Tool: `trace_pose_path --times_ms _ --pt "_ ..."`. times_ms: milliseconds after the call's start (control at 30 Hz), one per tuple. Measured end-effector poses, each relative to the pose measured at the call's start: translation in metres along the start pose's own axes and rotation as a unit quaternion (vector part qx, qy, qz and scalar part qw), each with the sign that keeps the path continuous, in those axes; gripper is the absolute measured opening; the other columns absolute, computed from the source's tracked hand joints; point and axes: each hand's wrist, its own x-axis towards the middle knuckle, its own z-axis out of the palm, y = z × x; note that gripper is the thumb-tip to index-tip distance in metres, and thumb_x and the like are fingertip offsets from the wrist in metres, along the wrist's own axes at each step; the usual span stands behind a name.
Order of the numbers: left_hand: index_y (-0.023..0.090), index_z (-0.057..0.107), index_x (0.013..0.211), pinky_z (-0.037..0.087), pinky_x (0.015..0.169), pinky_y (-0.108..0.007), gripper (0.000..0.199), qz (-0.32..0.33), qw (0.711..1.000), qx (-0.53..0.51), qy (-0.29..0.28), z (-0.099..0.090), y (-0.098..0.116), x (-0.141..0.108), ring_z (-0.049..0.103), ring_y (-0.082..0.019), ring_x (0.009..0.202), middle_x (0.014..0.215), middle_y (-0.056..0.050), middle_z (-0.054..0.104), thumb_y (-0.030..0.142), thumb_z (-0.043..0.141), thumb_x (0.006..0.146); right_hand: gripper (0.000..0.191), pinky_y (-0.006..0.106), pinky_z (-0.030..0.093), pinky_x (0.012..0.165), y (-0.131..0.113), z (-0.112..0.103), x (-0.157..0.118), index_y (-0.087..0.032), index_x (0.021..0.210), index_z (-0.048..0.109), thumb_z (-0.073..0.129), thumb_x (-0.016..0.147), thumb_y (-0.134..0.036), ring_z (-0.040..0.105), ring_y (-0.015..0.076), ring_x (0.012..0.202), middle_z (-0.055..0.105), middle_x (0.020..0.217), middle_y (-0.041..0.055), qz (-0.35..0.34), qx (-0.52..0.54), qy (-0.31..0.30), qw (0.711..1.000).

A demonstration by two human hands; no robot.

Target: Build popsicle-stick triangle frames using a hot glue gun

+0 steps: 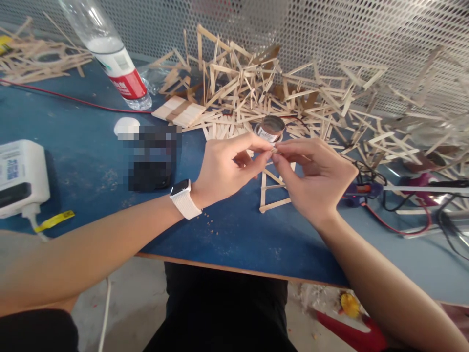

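My left hand (234,164), with a white-banded watch (185,199) on its wrist, meets my right hand (311,171) above the blue table. Thumbs and fingertips of both hands pinch together on a tiny pale piece (273,149), mostly hidden between them; what it is I cannot make out. Just behind the fingertips stands a small round tin (271,128). Under and beside my right hand lies a frame of joined wooden sticks (263,191), partly covered by the hand.
Wooden sticks (238,88) pile up against the perforated panel (157,29). A bottle (124,73), a bundle of flat sticks (179,111), a blurred-out dark object (152,166) and a white power box (25,176) stand left. A glue gun (361,193) with cables lies right.
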Motion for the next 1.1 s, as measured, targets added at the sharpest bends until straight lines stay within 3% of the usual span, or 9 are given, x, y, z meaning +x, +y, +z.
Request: trace_pose_path --times_ms 600,1100 --pt "0.022 0.078 0.099 0.055 0.051 -0.022 0.006 0.009 1.0 0.003 0.005 -0.0003 0.0039 0.0005 0.074 -0.009 0.056 0.086 0.001 0.083 0.024 0.075 0.104 0.024 0.036 0.07 0.071 0.0002 -0.003 0.0013 -0.032 0.106 0.085 0.085 0.09 -0.014 0.078 0.0181 0.082 0.082 0.1 0.0006 -0.015 0.014 -0.018 1.0" --pt "0.022 0.08 0.101 0.056 0.05 -0.021 0.008 -0.002 1.0 -0.008 0.004 0.0002 0.0033 0.0002 0.074 -0.01 0.056 0.089 0.001 0.084 0.027 0.074 0.105 0.021 0.038 0.071 0.075 -0.0028 -0.0036 0.0014 -0.032 0.103 0.084 0.083 0.091 -0.015 0.079 0.0196 0.085 0.082 0.099 0.0009 -0.006 -0.004 -0.016 1.0"
